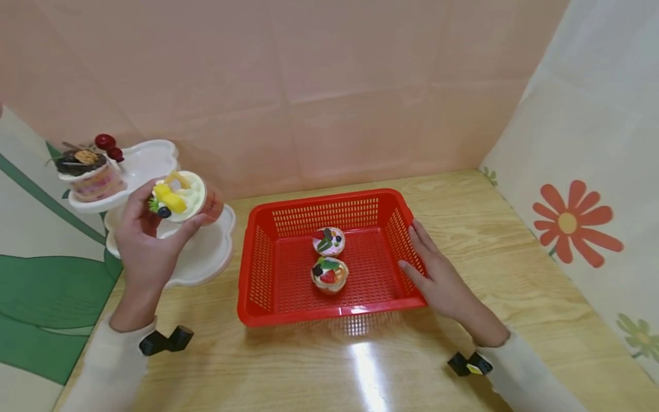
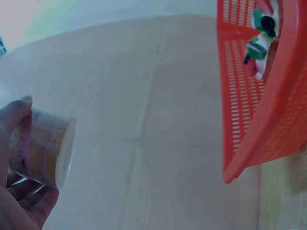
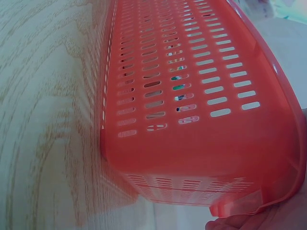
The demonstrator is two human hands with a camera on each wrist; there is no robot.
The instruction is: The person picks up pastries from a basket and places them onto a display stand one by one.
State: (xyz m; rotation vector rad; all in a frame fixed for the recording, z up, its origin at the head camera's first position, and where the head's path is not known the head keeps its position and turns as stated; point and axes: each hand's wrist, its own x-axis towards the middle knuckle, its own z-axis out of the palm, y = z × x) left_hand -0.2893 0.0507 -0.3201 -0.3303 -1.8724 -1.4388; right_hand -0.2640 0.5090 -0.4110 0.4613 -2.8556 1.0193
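My left hand [image 1: 146, 243] grips a clear dessert cup [image 1: 198, 200] topped with white cream, yellow fruit pieces and a dark berry, above the white tiered stand [image 1: 208, 252]. In the left wrist view, fingers and thumb are around the layered cup [image 2: 43, 146]. My right hand [image 1: 445, 280] holds the right rim of a red plastic basket [image 1: 329, 315], its thumb over the inner side. Two small fruit-topped tarts [image 1: 329, 276] lie inside the basket, one behind the other. The right wrist view shows the slotted basket wall [image 3: 192, 143] close up.
Another dessert cup [image 1: 98, 180] with a dark topping and red berries stands on the upper plate [image 1: 146, 163] of the stand, at the far left. A pink backdrop [image 1: 334, 114] rises behind the wooden table [image 1: 288, 366]. A flower-printed sheet [image 1: 592, 143] hangs at right.
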